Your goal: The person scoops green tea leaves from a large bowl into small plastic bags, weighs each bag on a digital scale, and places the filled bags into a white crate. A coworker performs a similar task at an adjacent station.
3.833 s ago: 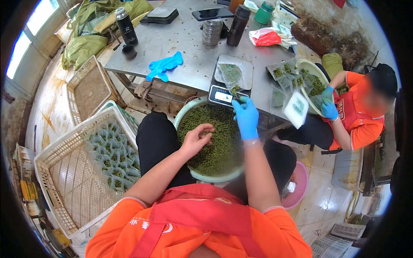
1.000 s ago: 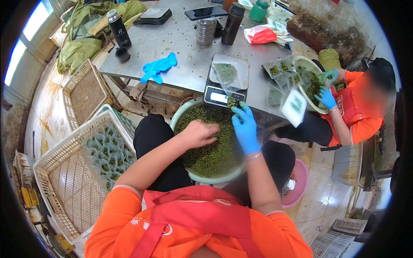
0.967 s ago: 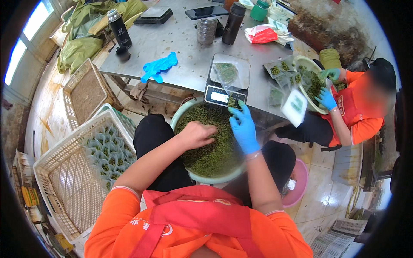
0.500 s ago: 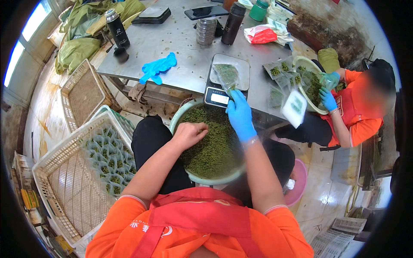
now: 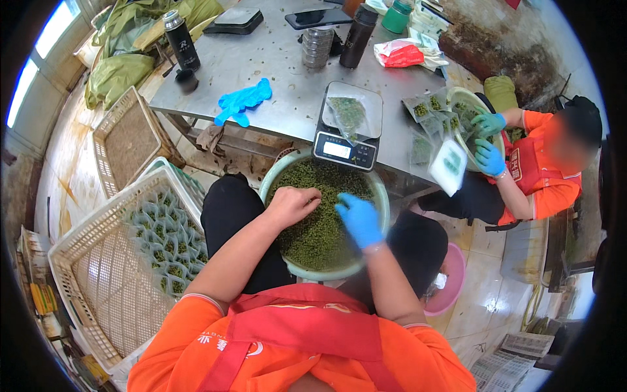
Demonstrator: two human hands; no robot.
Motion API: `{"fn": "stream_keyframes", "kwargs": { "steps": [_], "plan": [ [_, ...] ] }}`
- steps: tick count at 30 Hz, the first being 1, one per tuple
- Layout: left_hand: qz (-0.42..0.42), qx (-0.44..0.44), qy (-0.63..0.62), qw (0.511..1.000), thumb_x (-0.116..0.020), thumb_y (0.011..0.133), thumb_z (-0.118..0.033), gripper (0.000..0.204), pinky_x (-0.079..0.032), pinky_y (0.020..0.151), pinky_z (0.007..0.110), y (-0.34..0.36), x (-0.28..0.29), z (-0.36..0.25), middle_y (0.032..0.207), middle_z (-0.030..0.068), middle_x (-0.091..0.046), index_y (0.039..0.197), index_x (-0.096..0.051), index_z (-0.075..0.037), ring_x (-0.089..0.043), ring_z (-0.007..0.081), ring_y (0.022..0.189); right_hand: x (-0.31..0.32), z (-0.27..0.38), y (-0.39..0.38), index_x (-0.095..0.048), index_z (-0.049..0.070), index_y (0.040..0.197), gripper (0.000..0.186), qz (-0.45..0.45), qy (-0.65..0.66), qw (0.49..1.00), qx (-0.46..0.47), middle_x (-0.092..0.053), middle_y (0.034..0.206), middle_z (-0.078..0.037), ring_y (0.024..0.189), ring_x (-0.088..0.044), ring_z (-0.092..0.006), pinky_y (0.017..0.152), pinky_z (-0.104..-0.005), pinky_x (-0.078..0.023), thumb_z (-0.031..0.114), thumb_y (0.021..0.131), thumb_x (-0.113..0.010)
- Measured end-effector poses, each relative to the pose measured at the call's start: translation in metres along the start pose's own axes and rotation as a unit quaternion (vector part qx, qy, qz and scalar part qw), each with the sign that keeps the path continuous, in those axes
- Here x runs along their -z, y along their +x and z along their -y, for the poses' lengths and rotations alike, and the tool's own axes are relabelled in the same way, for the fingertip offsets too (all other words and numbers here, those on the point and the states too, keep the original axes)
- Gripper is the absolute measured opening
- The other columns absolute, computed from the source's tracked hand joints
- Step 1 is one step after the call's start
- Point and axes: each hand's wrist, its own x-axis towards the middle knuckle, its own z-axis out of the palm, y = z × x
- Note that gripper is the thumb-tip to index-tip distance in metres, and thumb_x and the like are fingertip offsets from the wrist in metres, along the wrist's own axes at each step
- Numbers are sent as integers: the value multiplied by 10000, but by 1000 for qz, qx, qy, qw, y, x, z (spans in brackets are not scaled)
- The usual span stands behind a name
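A round pale-green basin (image 5: 385, 219) full of small green, berry-like pieces (image 5: 313, 242) stands between my knees. My bare left hand (image 5: 294, 206) hangs over its left side, fingers curled together; what they hold, if anything, is hidden. Over the right side is my right hand (image 5: 359, 219) in a blue glove, holding nothing visible, its fingers stretched toward the left hand and slightly apart. Just beyond the basin, a digital scale (image 5: 345, 151) sits on the metal table's near edge. On its plate lies a clear bag (image 5: 347, 116) with green pieces inside.
Left of me, a cream plastic crate (image 5: 98, 287) holds several filled bags (image 5: 166, 242). A blue glove (image 5: 243, 102), a black flask (image 5: 181, 40) and a dark bottle (image 5: 358, 36) are on the table (image 5: 281, 85). At right, a co-worker (image 5: 532, 163) reaches into another basin (image 5: 460, 98).
My right hand has let go of the bag on the scale and come down over the basin. My left hand stays nearly in place. The co-worker's hands have shifted at their basin.
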Motion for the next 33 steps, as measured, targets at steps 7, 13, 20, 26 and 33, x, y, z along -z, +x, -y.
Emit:
{"fn": "stream_keyframes", "kwargs": {
  "steps": [7,13,20,26,33],
  "plan": [
    [44,43,-44,997,-605,806,-238,208,-490,588,363,-5,-5,-8,753,112,-643,988,-627,-142,-629,265,657,-51,-18,-13,-603,63,952,207,93,8,996,8,-634,806,-151,703,-629,-306,636,-407,-501,164,772,-625],
    [138,181,-432,872,-593,849,-108,238,-512,615,267,-5,-22,-9,834,71,-646,1063,-565,-8,-627,126,681,-4,12,-5,-579,6,916,102,53,439,891,-105,-592,713,-41,602,-580,-99,524,-236,-476,24,817,-589],
    [125,225,-380,888,-543,890,-96,151,-509,623,248,0,-10,-11,798,59,-641,985,-576,17,-604,102,681,28,15,11,-589,23,1050,286,-14,297,948,-111,-588,701,-54,549,-566,-114,507,-263,-463,173,814,-652],
    [67,205,-341,915,-539,895,-117,169,-508,607,252,0,-15,-5,769,46,-646,1018,-580,-9,-608,99,659,36,9,51,-617,73,1049,293,-94,117,988,-31,-630,742,-107,648,-601,-219,600,-334,-472,240,810,-645],
    [-88,-63,133,985,-632,787,-196,455,-420,450,384,40,9,-27,515,77,-521,1218,-500,-138,-545,265,468,34,19,75,-617,106,1070,265,-245,120,962,21,-647,811,-159,704,-622,-324,605,-399,-480,272,880,-538]
  ]
}}
